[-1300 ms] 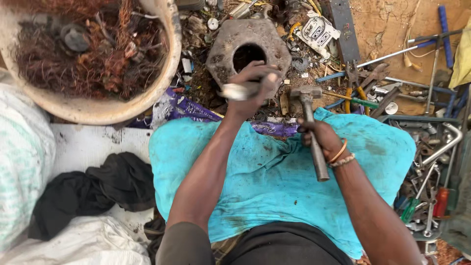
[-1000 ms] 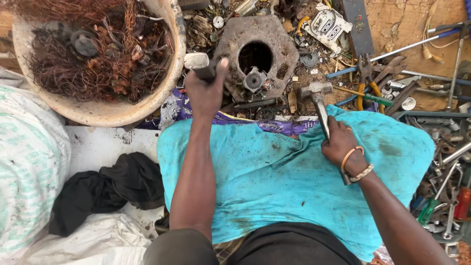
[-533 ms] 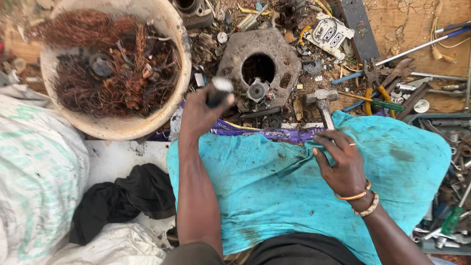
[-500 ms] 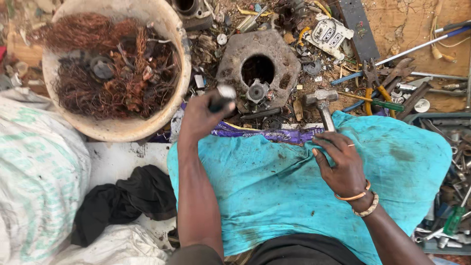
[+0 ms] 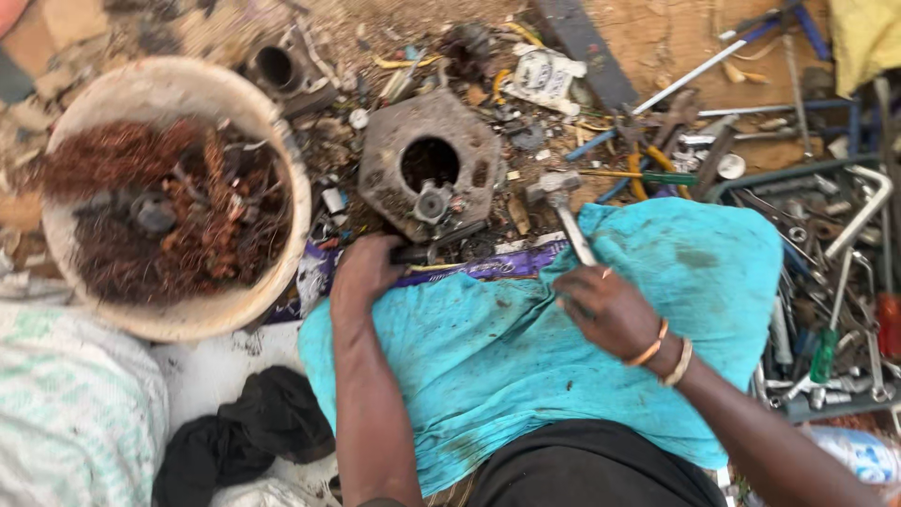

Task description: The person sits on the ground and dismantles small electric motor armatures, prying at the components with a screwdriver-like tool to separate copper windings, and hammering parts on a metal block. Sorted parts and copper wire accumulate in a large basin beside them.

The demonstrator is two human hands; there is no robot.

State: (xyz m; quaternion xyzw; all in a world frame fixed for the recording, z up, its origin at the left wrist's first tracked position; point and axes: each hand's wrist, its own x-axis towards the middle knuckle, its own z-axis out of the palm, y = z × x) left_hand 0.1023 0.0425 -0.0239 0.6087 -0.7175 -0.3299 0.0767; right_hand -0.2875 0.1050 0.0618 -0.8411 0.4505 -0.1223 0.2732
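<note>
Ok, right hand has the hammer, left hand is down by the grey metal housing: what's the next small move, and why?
Probably steady the grey metal housing with the round hole using the left hand, which rests at its near edge. The right hand grips the steel-headed hammer low on the turquoise cloth, its head beside the housing, not raised.

Cluttered outdoor scrap yard in daylight
Bare brown dirt ground lies far right; white woven sack near left.
</note>
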